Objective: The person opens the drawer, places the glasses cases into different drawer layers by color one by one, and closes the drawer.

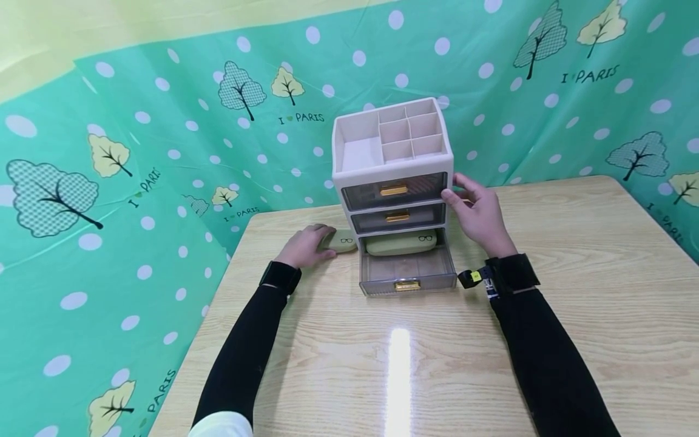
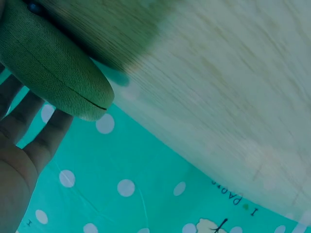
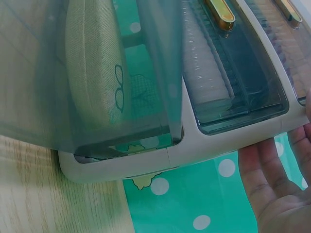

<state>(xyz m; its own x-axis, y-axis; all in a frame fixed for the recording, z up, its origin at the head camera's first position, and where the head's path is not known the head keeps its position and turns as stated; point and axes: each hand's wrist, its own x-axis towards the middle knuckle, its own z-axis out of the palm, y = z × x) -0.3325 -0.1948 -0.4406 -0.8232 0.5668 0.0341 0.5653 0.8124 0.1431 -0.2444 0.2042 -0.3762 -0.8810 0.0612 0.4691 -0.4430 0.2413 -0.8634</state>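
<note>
A pale green glasses case (image 1: 344, 241) lies on the table, close against the left side of a white desktop drawer organizer (image 1: 394, 167). My left hand (image 1: 306, 244) holds it by its left end; in the left wrist view the fingers (image 2: 51, 133) reach along the far side of the case (image 2: 53, 68). A similar glasses case (image 1: 401, 243) sits in the organizer's pulled-out bottom drawer (image 1: 406, 267). At the organizer's right edge, my right hand (image 1: 480, 212) grips the frame, thumb at the front corner, fingers (image 3: 265, 167) against the side.
Two upper drawers (image 1: 397, 217) with gold handles are closed; something pale and ribbed (image 3: 206, 63) shows through the middle one. The organizer's top has several open compartments (image 1: 409, 130). A green dotted cloth (image 1: 295, 152) hangs behind the wooden table (image 1: 338, 364).
</note>
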